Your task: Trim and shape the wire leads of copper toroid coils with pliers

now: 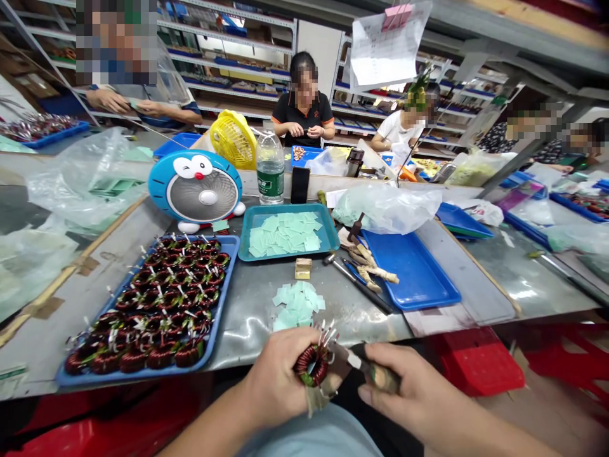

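My left hand [278, 374] is closed around a copper-wound ring coil [311, 365]. Several pale wire ends stick up from the coil's upper right side, and a cloth-like wrap covers part of a left finger. In my right hand [404, 387] is a knife-like tool [354, 360], gripped by its handle, with its flat metal end close beside the coil. Whether the metal touches the wires is hard to make out. Loose pale green paper pieces [298, 303] lie on the metal table just beyond my hands, behind them a small brass-coloured block [303, 268].
At left, a blue tray [214, 343] holds rows of similar coils. A teal tray [247, 241] contains green papers. Right of it lie a hammer [356, 282] and a blue tray [419, 273]. A cartoon-faced fan [195, 187] and water bottle [270, 168] stand behind. Several people sit opposite.
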### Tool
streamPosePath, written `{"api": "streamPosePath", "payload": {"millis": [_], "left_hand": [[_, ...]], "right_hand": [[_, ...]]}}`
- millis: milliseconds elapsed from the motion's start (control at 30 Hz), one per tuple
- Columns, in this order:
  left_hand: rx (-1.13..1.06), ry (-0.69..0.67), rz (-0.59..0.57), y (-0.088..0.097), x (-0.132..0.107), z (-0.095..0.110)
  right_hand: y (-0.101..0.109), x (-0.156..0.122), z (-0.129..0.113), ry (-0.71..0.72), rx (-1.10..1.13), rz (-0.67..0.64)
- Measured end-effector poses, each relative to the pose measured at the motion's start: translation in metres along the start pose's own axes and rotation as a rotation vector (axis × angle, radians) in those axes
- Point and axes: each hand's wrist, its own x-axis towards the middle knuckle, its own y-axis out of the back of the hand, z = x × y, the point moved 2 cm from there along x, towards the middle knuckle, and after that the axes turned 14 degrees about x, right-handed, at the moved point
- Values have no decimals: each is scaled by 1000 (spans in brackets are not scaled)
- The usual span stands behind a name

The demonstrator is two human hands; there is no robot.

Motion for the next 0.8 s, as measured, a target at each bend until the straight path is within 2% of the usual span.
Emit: {"api": "streamPosePath", "payload": {"millis": [67, 100, 167, 233, 533, 667, 800], "left_hand": [[-47, 84, -88, 0, 0, -2], [-80, 143, -117, 0, -1, -3], [-151, 253, -147, 0, -1, -4], [-213, 304, -163, -1, -1, -1], [-332, 355, -245, -5, 4, 4], [-328, 359, -263, -4, 6, 3], [-304, 385, -280, -4, 7, 5]], "right_hand": [[5, 3, -3, -86, 77, -88], [7, 4, -3, -70, 46, -104], [8, 5, -1, 29, -113, -81], [6, 6, 4, 131, -253, -33], [5, 7, 16, 247, -367, -82], [4, 8, 24, 315, -433, -13], [-2, 10, 34, 402, -455, 121]]}}
